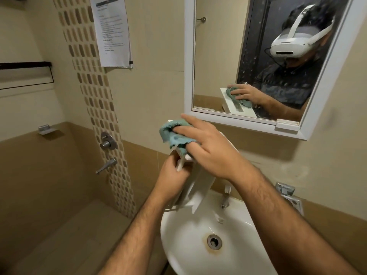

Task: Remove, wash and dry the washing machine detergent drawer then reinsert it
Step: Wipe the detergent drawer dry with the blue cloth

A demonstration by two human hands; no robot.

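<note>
Detergent drawer held upright over the washbasin, teal cloth pressed to its top.

The left hand (174, 171) grips the white detergent drawer (198, 187) at its left edge, fingers curled round it. At 12 o'clock from it, the right hand (206, 143) bunches the teal cloth (172, 135), forefinger straight; it hides the drawer's upper part. Washbasin (190, 235) at 6 o'clock.

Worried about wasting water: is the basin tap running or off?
Off, it seems. No stream falls from the tap into the sink.
</note>
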